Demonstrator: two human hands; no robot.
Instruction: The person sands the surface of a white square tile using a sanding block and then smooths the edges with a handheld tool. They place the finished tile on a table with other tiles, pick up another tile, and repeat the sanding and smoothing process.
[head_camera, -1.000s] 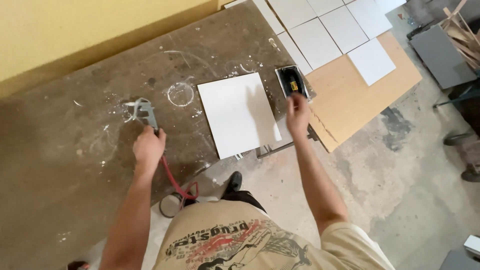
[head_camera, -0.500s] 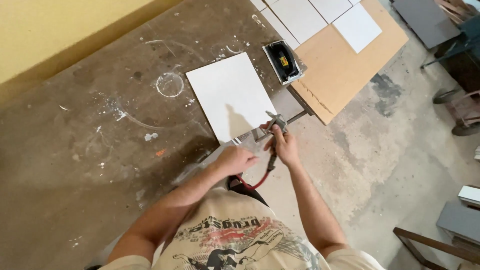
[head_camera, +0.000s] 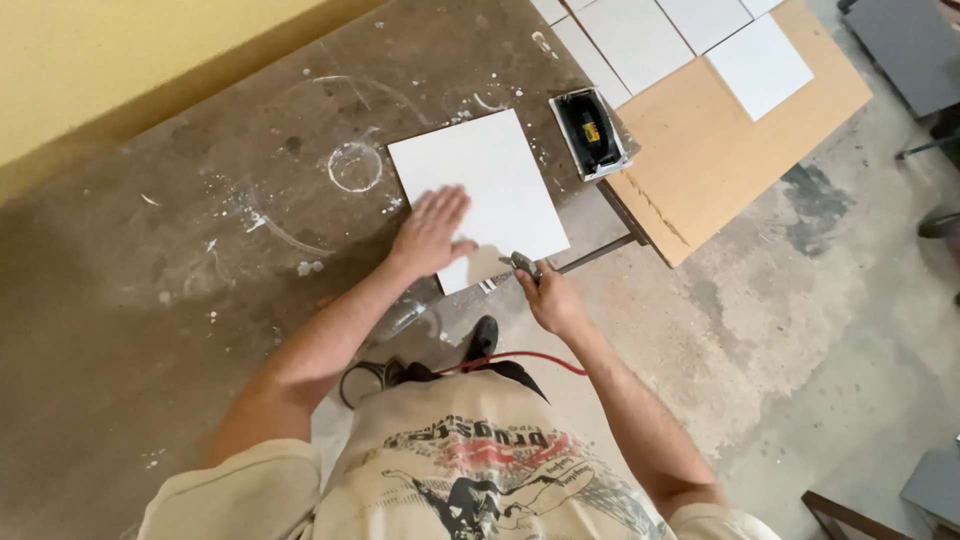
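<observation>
Pressing flat with fingers spread, the left hand (head_camera: 432, 232) rests on one white tile (head_camera: 478, 195) lying on the paint-spattered counter (head_camera: 150, 260). The right hand (head_camera: 550, 298) is closed around a small metal tool (head_camera: 517, 266) at the tile's near edge — one black tool (head_camera: 590, 132) sits just beyond, and at least five more white tiles (head_camera: 760, 65) lie further off.

One loose white square ceramic tile (head_camera: 478, 190) on the workbench, one black rectangular plastic tray (head_camera: 590, 132), one brown flat wooden board (head_camera: 720, 150), two bare hands.
</observation>
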